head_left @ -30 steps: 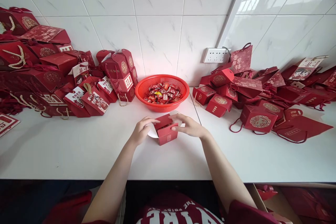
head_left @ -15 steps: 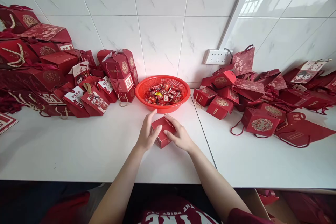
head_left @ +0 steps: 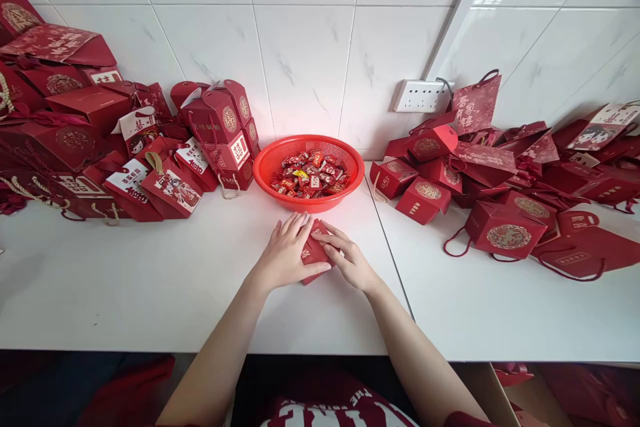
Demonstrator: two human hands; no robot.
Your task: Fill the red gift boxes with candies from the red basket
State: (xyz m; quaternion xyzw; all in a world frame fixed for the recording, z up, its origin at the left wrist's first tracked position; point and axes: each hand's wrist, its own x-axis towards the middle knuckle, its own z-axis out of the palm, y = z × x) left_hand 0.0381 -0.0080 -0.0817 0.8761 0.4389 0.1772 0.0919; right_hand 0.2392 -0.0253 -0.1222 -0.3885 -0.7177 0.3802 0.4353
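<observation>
A small red gift box (head_left: pixel 313 255) with gold print lies on the white table in front of me, its top closed. My left hand (head_left: pixel 280 255) holds it from the left, fingers stretched over the far edge and thumb along the near part of the top. From the right, my right hand (head_left: pixel 354 265) grips the box, with fingers bent over its upper right side. Parts of the lid are hidden under both hands. Just beyond stands a red plastic basket (head_left: pixel 306 204) filled with small wrapped sweets (head_left: pixel 316 180).
Piled red gift boxes (head_left: pixel 80 140) with cords and tags stand at the left. More red boxes (head_left: pixel 505 230) lie heaped at the right. A white power strip (head_left: pixel 423 96) is on the tiled wall. Below the table at the right is an open carton (head_left: pixel 487 387).
My left hand has turned and come down across the box top, and my right fingers have bent over its right side. The box top now looks flat and shows gold print. The view has shifted slightly.
</observation>
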